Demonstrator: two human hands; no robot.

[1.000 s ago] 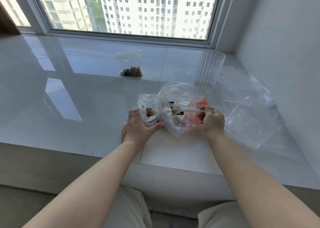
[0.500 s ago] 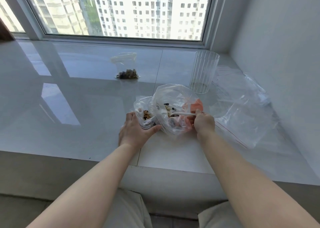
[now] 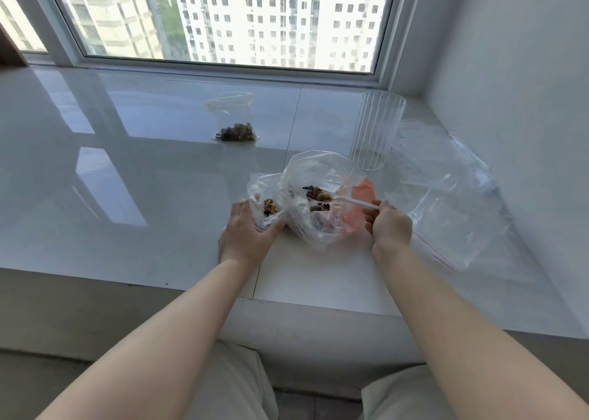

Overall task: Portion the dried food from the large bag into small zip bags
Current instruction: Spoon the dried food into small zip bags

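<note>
Raised since the earlier frames: white plastic spoon, its bowl now lifted clear of the heap inside the large bag and loaded with dried pieces; the right hand has drawn slightly back toward the bag's mouth.

Item 1. Right hand: grip pinches the spoon's handle end between thumb and curled fingers, spoon lying nearly level, bowl pointing left.

Item 2. Large clear crumpled plastic bag: on the glossy white tabletop, mouth open toward the right, holding dark and tan dried food and a pink-orange patch at its right side.

Item 3. Small clear zip bag: just left of the large bag and touching it, with a small amount of tan dried pieces in its bottom.

Item 4. Left hand: grip curled round the small bag's lower edge, thumb on its near side, fingers on its left.

Item 5. Filled small clear bag: standing well apart, nearer the window, dried food in its base.

Item 6. Clear ribbed plastic cup: upright, behind the large bag.

Item 7. Flat clear zip bags with red seal line: spread at the right, beside the wall.
</note>
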